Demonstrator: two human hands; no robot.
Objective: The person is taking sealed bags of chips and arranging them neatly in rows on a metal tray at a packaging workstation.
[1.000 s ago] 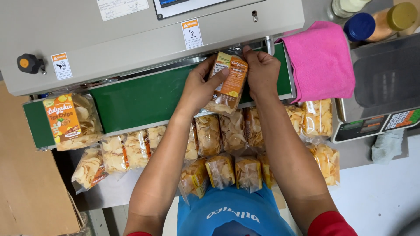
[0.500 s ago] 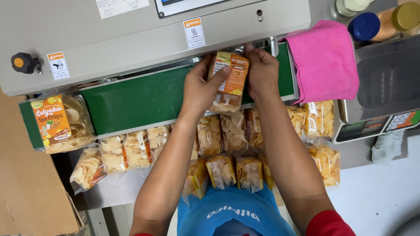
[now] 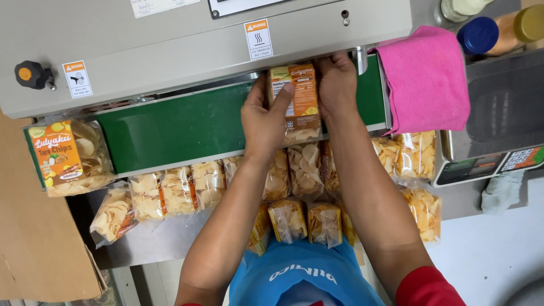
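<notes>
Right at the far edge of the green belt, both hands hold 1 clear bag of chips with an orange label. The left hand has its fingers clamped on the bag's left side, thumb laid across the front; the right hand has its fingers closed on the right side and top edge. The bag stands with its long axis running near to far, its top pushed toward the slot of the grey machine and its chip-filled bottom pointing near, over the belt's near rim.

At the left end of the belt lies another bag, label up, full of pale chips. On the steel desk near the belt, a row of bags lies side by side, each packed with chips, with more bags closer to the blue apron. A pink cloth hangs over the machine's right end. Far right stand 2 bottles: a blue-capped one and a gold-capped one.
</notes>
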